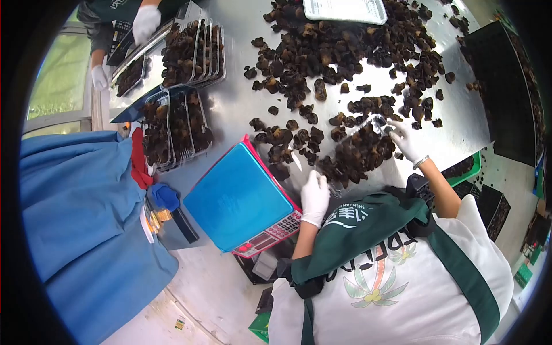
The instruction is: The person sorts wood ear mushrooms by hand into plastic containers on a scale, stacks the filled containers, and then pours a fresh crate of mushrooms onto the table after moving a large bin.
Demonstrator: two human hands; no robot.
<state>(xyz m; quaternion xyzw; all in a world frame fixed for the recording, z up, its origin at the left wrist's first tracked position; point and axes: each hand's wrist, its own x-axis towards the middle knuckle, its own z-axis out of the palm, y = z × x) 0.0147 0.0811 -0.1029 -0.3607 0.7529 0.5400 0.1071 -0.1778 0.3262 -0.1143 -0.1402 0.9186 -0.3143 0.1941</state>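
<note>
A clear plastic tray [338, 185] heaped with dark brown wood ear mushrooms [359, 156] lies in front of me on the metal table. My left hand [315, 198], in a white glove, is at the tray's near left corner, its fingers bunched against the edge. At the far right corner is my gloved right hand [407, 141], its fingertips closed around a small dark piece, seemingly a wood ear mushroom [388, 130]. Loose mushrooms surround the tray. Left of my left hand stands a digital scale [238, 198] with a bare blue top.
Several filled trays [192, 52] stand at the upper left, near a co-worker's gloved hand [146, 24]. A white tray [345, 10] lies on the large mushroom pile [345, 49]. A black crate [500, 86] stands at right, a blue cloth [86, 224] at left.
</note>
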